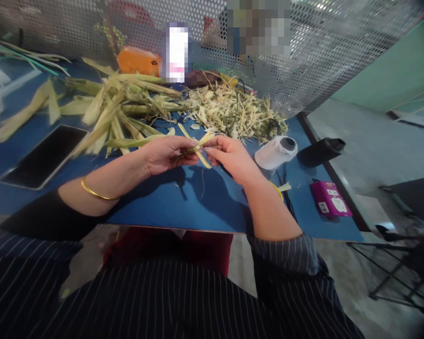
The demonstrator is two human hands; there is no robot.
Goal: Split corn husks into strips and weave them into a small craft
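Above the blue table (212,207), my left hand (169,151) is closed in a pinch on a small bundle of pale yellow-green husk strips (202,147). The strips cross each other and stick out between my two hands. My right hand (228,153) pinches the same strips from the other side, thumb and forefinger near the crossing. A thin thread (202,182) hangs below the strips. Behind my left hand lies a heap of long green and tan husk leaves (116,101). Beyond my right hand is a pile of short, shredded husk scraps (229,110).
A dark phone (44,157) lies at the left. At the right are a white thread cone (276,151), a black cone (321,151) and a purple tissue pack (330,199). An orange object (139,61) stands before the perforated metal screen (205,35) at the back.
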